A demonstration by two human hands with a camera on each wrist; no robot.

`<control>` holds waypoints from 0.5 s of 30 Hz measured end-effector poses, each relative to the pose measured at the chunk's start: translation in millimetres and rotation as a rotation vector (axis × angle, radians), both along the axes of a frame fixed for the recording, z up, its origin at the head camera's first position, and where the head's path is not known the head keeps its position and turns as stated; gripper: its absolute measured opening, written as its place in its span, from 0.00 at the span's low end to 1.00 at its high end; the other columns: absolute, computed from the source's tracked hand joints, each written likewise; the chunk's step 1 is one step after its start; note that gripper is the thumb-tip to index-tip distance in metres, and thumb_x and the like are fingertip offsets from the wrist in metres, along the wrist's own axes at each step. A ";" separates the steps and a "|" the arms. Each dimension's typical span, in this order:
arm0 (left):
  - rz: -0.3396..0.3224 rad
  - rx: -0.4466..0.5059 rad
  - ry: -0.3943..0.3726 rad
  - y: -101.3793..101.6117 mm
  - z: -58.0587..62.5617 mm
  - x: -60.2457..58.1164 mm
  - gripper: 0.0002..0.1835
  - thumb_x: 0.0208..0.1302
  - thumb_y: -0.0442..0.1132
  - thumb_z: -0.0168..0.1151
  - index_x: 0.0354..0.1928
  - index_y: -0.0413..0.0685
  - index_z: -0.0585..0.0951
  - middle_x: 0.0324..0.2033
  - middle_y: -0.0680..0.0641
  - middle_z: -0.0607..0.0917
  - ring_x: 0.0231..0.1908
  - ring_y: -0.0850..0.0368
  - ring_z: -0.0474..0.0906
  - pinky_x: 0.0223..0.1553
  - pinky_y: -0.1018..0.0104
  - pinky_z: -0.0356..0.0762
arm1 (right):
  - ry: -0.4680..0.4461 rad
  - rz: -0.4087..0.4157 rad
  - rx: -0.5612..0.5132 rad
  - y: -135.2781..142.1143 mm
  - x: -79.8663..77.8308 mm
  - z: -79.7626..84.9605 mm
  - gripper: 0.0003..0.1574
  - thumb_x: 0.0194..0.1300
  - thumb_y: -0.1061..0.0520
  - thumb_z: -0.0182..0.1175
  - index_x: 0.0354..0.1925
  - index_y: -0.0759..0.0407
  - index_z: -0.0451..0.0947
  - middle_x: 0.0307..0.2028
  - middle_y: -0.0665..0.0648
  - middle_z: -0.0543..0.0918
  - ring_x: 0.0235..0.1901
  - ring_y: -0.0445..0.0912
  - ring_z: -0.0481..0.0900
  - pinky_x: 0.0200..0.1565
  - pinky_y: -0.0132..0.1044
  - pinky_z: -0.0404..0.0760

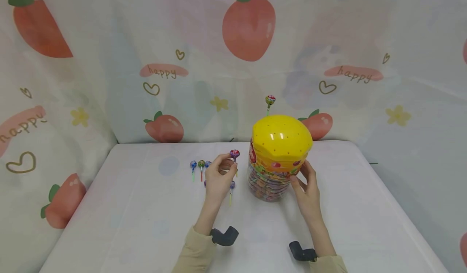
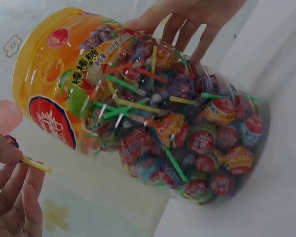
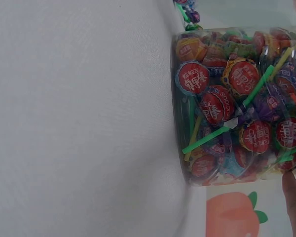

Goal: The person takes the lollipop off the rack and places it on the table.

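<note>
In the head view my left hand point(image 1: 219, 179) pinches a purple-wrapped lollipop point(image 1: 234, 154) by its stick between thumb and fingertips, head up. The left wrist view shows its yellow stick point(image 2: 37, 164) jutting past the fingers. Just right of it stands a large clear jar point(image 1: 268, 185) full of lollipops, with a domed yellow lid point(image 1: 282, 137). My right hand point(image 1: 308, 190) rests against the jar's right side, thumb toward the front and fingers farther back, fairly straight. One lollipop point(image 1: 270, 100) shows upright above the lid's back edge; its lower stick is hidden.
On the white table point(image 1: 127, 208), several lollipops lie left of the jar, among them a blue one point(image 1: 193, 164) and a green one point(image 1: 201, 164); my left hand partly covers others. A printed cloth point(image 1: 197, 29) hangs behind. Black curved pieces point(image 1: 225, 236) sit at both wrists.
</note>
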State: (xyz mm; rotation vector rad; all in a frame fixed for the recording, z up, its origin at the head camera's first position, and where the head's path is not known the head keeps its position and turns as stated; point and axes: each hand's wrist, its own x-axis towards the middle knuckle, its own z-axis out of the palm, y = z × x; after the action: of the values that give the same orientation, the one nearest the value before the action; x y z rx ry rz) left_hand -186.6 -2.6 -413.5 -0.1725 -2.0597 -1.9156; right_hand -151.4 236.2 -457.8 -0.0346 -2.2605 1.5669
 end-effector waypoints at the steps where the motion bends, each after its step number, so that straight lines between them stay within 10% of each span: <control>1: 0.006 -0.001 -0.018 -2.2 -3.6 0.3 0.13 0.57 0.30 0.66 0.45 0.43 0.83 0.33 0.40 0.85 0.31 0.60 0.80 0.30 0.76 0.75 | 0.002 0.002 -0.002 -0.3 0.0 0.5 0.42 0.69 0.58 0.55 0.74 0.49 0.47 0.72 0.56 0.59 0.71 0.52 0.57 0.67 0.57 0.63; 15: 0.173 -0.071 -0.140 -29.9 -40.4 -2.9 0.14 0.55 0.28 0.64 0.46 0.37 0.82 0.33 0.41 0.86 0.31 0.59 0.80 0.32 0.77 0.75 | -0.012 0.000 0.002 -0.2 0.2 -0.2 0.43 0.69 0.59 0.55 0.75 0.47 0.46 0.72 0.54 0.58 0.71 0.49 0.57 0.67 0.55 0.64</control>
State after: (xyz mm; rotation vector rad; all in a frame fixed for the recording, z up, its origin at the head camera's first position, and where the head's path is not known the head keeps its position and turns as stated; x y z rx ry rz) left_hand -189.5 -32.5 -453.8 0.1229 -2.1556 -1.7973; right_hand -151.3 235.9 -458.0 -0.0437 -2.2715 1.5689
